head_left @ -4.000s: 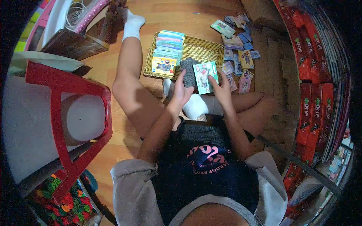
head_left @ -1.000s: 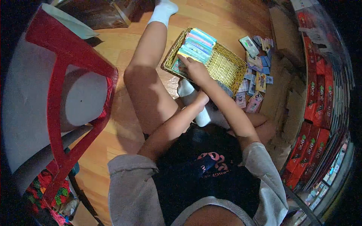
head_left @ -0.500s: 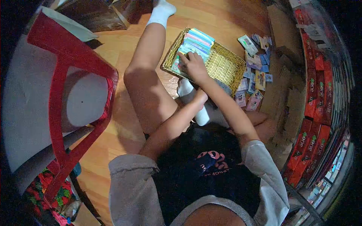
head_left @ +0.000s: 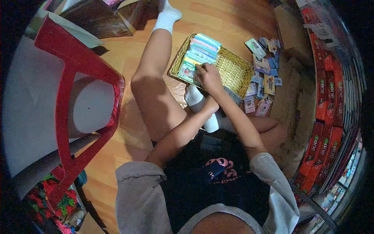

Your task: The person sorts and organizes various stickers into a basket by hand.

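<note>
**Row of packs being handled in basket**

At upper centre of the frame, a green pack at the row's near end is being touched by the bent, narrowly spaced fingers of the right hand; whether it is being pinched cannot be told. The left hand is being partly hidden by the right forearm, its grip unseen. The basket's left part is being taken up by the row, while loose packs are being left outside, upper right.

Left hand, fingers hidden behind right forearm
</note>
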Tool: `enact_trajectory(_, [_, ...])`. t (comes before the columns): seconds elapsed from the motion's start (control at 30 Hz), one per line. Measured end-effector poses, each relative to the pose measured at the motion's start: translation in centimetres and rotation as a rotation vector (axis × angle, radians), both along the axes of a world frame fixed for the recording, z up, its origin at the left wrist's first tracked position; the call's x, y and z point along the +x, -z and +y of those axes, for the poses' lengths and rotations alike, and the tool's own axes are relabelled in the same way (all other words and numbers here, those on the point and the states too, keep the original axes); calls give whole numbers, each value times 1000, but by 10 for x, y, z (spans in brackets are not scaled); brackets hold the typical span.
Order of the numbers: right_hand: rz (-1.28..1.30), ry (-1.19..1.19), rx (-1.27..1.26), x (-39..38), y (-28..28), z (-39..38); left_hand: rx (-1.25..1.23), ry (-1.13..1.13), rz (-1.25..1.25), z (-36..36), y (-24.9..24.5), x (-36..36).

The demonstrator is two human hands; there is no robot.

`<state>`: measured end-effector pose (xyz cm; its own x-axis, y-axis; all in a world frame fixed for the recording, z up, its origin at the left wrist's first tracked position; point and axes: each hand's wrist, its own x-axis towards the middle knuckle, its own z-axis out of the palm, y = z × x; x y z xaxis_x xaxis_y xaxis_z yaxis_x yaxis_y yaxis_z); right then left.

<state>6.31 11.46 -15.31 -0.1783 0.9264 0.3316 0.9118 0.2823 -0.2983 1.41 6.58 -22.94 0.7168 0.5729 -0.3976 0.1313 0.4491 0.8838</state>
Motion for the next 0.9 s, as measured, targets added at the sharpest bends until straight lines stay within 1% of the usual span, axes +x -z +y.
enact_trajectory(0.07, [33, 34, 40, -2, -10, 0, 305, -371, 218, -20, -13, 15])
enact_trajectory(0.1, [64, 65, 76, -2, -13, 0, 268, -403, 258, 2, -26, 5])
enact_trajectory(0.13, [65, 65, 77, 0, -10, -1, 194, -386, 258, 27, -38, -8])
enact_trajectory(0.2, [323, 370, 67, 11, 0, -1, 112, -353, 251, 66, -55, -27])
enact_trajectory(0.23, [521, 484, -37, 13, 0, -6, 102, -347, 248, 80, -60, -31])
enact_trajectory(0.27, [520, 482, -39, 14, 0, -10, 102, -348, 243, 90, -64, -34])
enact_trajectory(0.33, [446, 568, -420, 16, 3, -18, 102, -352, 227, 102, -67, -34])
enact_trajectory(0.37, [356, 548, -486, 19, 15, -19, 99, -352, 221, 105, -68, -33])
enact_trajectory(0.4, [355, 551, -486, 19, 12, -18, 97, -350, 215, 109, -69, -33])
enact_trajectory(0.47, [314, 354, -770, 18, 7, -13, 92, -350, 210, 113, -71, -33])
enact_trajectory(0.57, [349, 255, -662, 18, 35, -8, 85, -355, 206, 117, -74, -35])
enact_trajectory(0.6, [361, 201, -602, 17, 36, -8, 81, -356, 207, 118, -74, -36])
enact_trajectory(0.67, [355, 180, -609, 18, 36, -7, 74, -355, 205, 117, -75, -36])
enact_trajectory(0.73, [351, 165, -613, 17, 25, -7, 68, -349, 206, 115, -75, -33])
enact_trajectory(0.8, [325, 320, -785, 16, 11, -6, 63, -343, 207, 112, -75, -32])
enact_trajectory(0.83, [326, 322, -784, 16, 1, -7, 61, -339, 210, 111, -74, -32])
enact_trajectory(0.9, [393, 525, -787, 14, -13, -8, 51, -337, 220, 102, -72, -29])
